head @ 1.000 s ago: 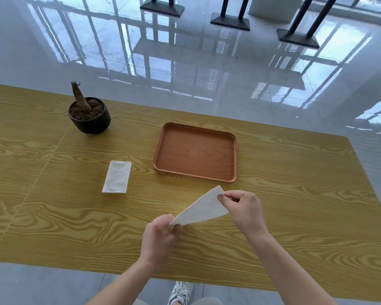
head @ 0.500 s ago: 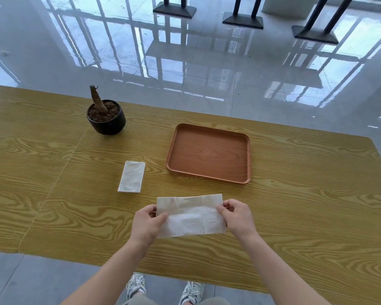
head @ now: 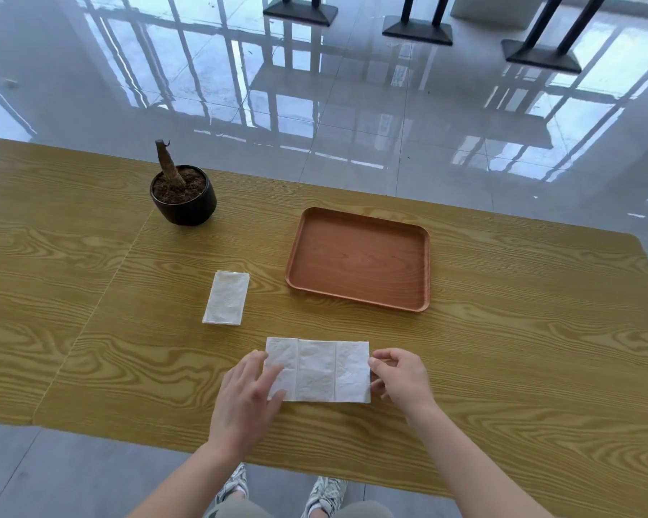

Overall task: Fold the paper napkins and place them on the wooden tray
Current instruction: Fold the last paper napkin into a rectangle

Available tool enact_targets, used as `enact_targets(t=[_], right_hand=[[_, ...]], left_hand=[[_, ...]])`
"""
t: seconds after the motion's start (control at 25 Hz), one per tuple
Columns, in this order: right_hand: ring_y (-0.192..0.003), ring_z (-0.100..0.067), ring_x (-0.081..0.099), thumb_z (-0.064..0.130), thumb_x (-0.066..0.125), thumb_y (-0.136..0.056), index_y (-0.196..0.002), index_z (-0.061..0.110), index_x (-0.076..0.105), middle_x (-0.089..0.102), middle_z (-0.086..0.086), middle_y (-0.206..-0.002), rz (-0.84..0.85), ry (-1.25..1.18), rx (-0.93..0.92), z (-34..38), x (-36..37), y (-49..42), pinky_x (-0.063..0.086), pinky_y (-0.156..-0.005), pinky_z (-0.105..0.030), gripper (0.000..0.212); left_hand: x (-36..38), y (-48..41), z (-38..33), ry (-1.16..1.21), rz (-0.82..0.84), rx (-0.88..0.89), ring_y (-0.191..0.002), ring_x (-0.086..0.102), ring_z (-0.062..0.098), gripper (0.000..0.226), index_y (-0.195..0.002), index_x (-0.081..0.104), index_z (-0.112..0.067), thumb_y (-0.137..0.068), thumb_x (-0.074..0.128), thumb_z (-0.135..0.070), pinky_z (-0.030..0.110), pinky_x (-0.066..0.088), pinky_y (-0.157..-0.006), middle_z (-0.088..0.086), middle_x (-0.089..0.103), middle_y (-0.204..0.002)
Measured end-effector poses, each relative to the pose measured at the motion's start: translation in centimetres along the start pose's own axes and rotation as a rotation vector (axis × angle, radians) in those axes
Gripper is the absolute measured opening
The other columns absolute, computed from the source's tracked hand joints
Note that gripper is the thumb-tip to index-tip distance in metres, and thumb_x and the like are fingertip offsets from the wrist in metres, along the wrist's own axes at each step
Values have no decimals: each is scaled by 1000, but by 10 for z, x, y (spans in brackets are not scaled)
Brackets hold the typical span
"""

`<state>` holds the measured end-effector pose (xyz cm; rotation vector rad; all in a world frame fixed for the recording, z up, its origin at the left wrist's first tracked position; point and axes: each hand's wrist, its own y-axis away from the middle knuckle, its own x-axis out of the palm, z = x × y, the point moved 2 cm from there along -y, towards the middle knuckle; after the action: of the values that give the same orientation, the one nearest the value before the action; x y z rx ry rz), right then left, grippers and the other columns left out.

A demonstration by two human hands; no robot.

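A white paper napkin [head: 320,370] lies spread flat on the wooden table [head: 520,349] near its front edge, with two upright creases across it. My left hand [head: 246,400] rests with flat, spread fingers on the napkin's left end. My right hand [head: 401,379] pinches the napkin's right edge between thumb and fingers. A second napkin [head: 227,297], folded into a narrow stack, lies to the left of the wooden tray [head: 360,257]. The reddish-brown tray sits beyond the spread napkin and holds nothing.
A black pot [head: 183,198] with soil and a bare stump stands at the back left of the table. A seam [head: 102,297] runs through the tabletop on the left. Beyond the far edge lies glossy tiled floor with black stand bases [head: 418,29].
The napkin, held in the air between both hands before, now lies flat on the table. My left hand has let go of its grip and rests flat on the napkin.
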<state>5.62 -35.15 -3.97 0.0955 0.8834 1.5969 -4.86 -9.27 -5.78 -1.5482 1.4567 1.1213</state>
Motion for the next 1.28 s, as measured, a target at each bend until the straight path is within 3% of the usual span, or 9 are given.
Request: enact_targets(t=[0.24, 0.32, 0.44, 0.64, 0.8, 0.92, 1.08, 1.2, 1.28], right_hand=[[-58, -14, 70, 12, 80, -84, -92, 16, 73, 78, -5, -81, 37, -7, 23, -1, 5, 0, 49, -51, -25, 11], [-61, -14, 68, 13, 78, -84, -86, 17, 74, 77, -3, -80, 13, 13, 6, -2, 5, 2, 54, -58, -31, 6], [-71, -18, 72, 19, 76, -86, -83, 20, 74, 77, 2, -81, -16, 35, -17, 0, 4, 5, 58, -66, -36, 4], [-63, -6, 68, 27, 75, -90, -82, 23, 76, 77, 4, -77, 33, -48, -95, 12, 10, 12, 49, -52, -17, 9], [-66, -5, 65, 22, 67, -96, -89, 25, 78, 79, 7, -82, 212, 2, -171, 18, 24, 17, 51, -58, -21, 13], [-75, -2, 62, 18, 69, -95, -97, 26, 78, 74, 15, -83, 128, 274, -405, 16, 27, 17, 52, -70, -25, 12], [-121, -20, 59, 11, 66, -95, -118, 18, 74, 69, 3, -129, 79, 778, -899, 14, 36, 16, 54, -97, -37, 25], [-137, -28, 49, 17, 61, -98, -124, 20, 69, 58, -3, -147, 157, 960, -943, 11, 44, 16, 47, -108, -45, 28], [-133, -30, 53, 21, 61, -97, -123, 21, 68, 59, -5, -144, 109, 1001, -946, 7, 44, 19, 49, -104, -45, 27]], left_hand=[[8, 5, 4, -50, 24, 50, -140, 44, 33, 32, -120, 65, -23, -88, 71, -28, 56, 40, -110, 13, 56, -142], [10, 8, 5, -83, 27, 73, -145, 37, 31, 35, -125, 61, -27, -100, 43, -44, 61, 33, -113, 10, 50, -148], [19, 13, 11, -123, 64, 84, -151, 25, 27, 62, -135, 51, -32, -100, 6, -57, 65, 20, -118, 5, 40, -157], [26, 16, 16, -107, 145, 67, -154, 12, 23, 55, -140, 43, -34, -101, 11, -56, 60, 4, -120, 3, 31, -161], [26, 16, 17, -119, 155, 61, -154, 10, 23, 52, -141, 41, -35, -101, 16, -56, 61, 4, -119, 2, 29, -162], [24, 15, 17, -113, 149, 65, -154, 13, 23, 53, -140, 43, -34, -101, 16, -56, 61, 6, -119, 2, 31, -161], [24, 16, 15, -94, 133, 75, -153, 17, 25, 57, -139, 47, -32, -100, 13, -57, 62, 8, -119, 4, 34, -160], [24, 16, 15, -81, 110, 75, -151, 22, 27, 52, -139, 49, -27, -101, 25, -53, 64, 14, -119, 8, 37, -156], [23, 16, 15, -59, 87, 66, -150, 25, 28, 53, -141, 49, -23, -96, 39, -49, 65, 19, -118, 10, 39, -155]])
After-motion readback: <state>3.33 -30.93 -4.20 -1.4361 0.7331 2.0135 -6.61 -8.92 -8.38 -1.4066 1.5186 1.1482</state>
